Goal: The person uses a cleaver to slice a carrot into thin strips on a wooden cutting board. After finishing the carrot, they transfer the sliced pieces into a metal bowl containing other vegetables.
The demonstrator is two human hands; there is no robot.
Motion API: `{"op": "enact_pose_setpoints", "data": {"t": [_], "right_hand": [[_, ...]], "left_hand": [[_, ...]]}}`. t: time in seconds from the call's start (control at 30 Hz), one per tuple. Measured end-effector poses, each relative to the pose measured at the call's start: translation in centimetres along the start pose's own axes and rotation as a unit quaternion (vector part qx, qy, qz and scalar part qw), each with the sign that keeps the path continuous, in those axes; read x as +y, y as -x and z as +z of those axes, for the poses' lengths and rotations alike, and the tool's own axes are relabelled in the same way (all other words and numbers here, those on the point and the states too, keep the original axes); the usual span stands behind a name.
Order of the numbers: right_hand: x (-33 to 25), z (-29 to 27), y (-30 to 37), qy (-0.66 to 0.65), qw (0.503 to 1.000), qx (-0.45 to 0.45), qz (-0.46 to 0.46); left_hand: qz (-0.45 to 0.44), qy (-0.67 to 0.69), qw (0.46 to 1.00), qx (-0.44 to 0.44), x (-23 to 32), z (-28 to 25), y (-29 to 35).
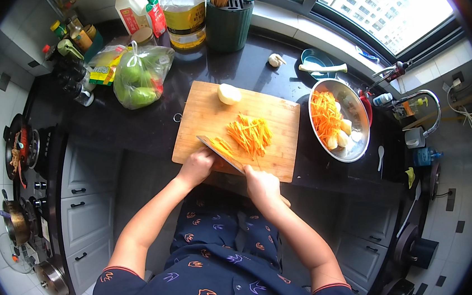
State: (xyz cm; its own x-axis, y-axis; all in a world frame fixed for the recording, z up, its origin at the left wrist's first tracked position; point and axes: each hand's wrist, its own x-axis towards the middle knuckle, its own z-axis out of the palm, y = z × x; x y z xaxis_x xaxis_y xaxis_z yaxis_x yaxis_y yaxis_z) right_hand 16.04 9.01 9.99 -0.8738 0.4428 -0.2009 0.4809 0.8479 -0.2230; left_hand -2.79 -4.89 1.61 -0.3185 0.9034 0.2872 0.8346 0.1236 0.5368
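knife [224,157] at seven o'clock on the cutting board [281,156], just beside orange shreds [250,135].
looks stiff and sharp, likely light enough for one hand, best taken by the handle; promises crisp, light, perhaps slippery shreds. shows right hand [263,185] clamped on the handle, at five o'clock from the blade; left hand [197,166] curled at nine o'clock, near the blade, fingertip hold impossible to make out.

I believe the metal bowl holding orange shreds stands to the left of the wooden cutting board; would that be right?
Not quite: the head view shows the metal bowl holding orange shreds standing to the right of the wooden cutting board.
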Motion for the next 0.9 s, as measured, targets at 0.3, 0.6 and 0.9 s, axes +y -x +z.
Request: {"op": "enact_pose_setpoints", "data": {"t": [0.3, 0.6, 0.9], "right_hand": [[1.8, -1.8, 0.1, -0.083, 0.996, 0.025, -0.005], [1.3, -2.0, 1.0, -0.072, 0.997, 0.009, -0.013], [1.4, -2.4, 1.1, -0.061, 0.998, 0.001, 0.002]], "left_hand": [[0.023, -0.031, 0.999, 0.035, 1.3, -0.9, -0.6], [0.022, -0.045, 0.998, 0.027, 1.3, -1.1, -0.2], [0.016, -0.014, 1.0, 0.012, 1.4, -1.5, -0.9]]}}
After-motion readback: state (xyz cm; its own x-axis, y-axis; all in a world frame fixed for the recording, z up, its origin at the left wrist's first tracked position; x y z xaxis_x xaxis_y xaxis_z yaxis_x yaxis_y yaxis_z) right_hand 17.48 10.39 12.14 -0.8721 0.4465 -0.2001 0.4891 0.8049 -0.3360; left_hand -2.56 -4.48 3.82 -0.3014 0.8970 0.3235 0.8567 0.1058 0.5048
